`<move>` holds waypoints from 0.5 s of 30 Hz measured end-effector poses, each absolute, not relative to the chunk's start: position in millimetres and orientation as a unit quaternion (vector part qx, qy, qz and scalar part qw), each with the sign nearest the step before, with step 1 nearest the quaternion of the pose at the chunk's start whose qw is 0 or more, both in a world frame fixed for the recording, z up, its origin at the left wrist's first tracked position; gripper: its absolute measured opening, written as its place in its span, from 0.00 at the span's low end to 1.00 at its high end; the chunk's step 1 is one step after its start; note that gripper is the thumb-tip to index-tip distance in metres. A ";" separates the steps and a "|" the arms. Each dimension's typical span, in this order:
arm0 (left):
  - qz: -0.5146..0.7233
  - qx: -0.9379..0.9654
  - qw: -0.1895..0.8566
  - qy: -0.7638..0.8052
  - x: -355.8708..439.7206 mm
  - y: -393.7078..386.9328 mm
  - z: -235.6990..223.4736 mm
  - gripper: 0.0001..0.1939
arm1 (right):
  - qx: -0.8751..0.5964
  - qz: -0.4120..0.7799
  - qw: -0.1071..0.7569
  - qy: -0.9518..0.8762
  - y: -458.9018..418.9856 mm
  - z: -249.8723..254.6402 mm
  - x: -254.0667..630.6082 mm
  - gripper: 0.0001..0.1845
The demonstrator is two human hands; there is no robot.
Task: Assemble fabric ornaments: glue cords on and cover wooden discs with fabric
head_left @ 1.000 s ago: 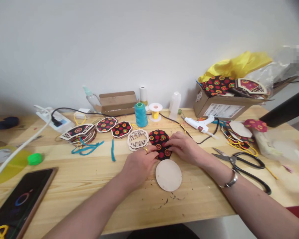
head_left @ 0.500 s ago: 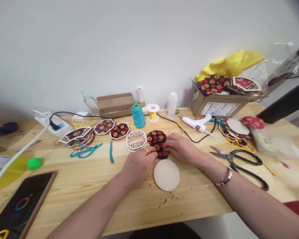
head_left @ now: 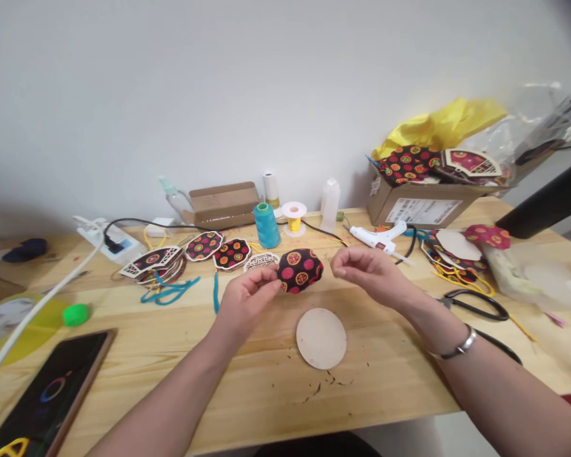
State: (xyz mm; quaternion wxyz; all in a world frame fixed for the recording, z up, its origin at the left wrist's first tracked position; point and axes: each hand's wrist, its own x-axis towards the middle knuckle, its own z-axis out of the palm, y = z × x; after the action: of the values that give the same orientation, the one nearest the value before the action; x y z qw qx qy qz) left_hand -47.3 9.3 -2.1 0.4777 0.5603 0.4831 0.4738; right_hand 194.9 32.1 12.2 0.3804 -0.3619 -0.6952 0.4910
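A dark fabric-covered disc (head_left: pixel 299 270), patterned with red and yellow medallions, is lifted off the table and tilted. My left hand (head_left: pixel 250 295) pinches its left edge between thumb and fingers. Just past the disc's right edge, apart from it, my right hand (head_left: pixel 364 273) has thumb and fingertips pressed together. Whether anything lies between those fingertips cannot be made out. Below both hands a plain pale round disc (head_left: pixel 321 338) lies flat on the wooden table. Partly hidden behind the fabric disc and my left hand is a pale lattice-cut frame (head_left: pixel 261 261).
Scissors (head_left: pixel 476 304) lie by my right forearm, partly covered. A white glue gun (head_left: pixel 378 238), a blue thread cone (head_left: pixel 267 226) and a yellow spool (head_left: pixel 294 219) stand farther back. A filled cardboard box (head_left: pixel 421 203) is at the back right, a phone (head_left: pixel 52 393) at the front left.
The fabric disc has risen from the table in my left hand and tilted. My right hand has come away from it to the right. The lattice frame is now more covered.
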 end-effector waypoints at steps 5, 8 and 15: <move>0.501 0.376 0.675 0.390 -47.9 13.5 3.6 0.04 | -0.111 0.673 0.047 -0.730 9.2 37.3 192.9 0.12; 0.504 0.333 0.708 0.366 -48.3 14.4 6.3 0.07 | -0.073 0.652 -0.026 -0.754 5.6 39.9 188.8 0.12; 0.508 0.297 0.713 0.382 -51.6 12.1 8.9 0.12 | -0.133 0.592 -0.012 -0.795 10.8 28.9 187.9 0.14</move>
State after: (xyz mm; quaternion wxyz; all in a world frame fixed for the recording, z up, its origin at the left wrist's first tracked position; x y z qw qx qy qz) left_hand -51.6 12.1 8.9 0.7127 0.2969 0.3824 0.5076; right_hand 187.9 10.8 28.9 -0.0124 -0.1332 -0.7947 0.5920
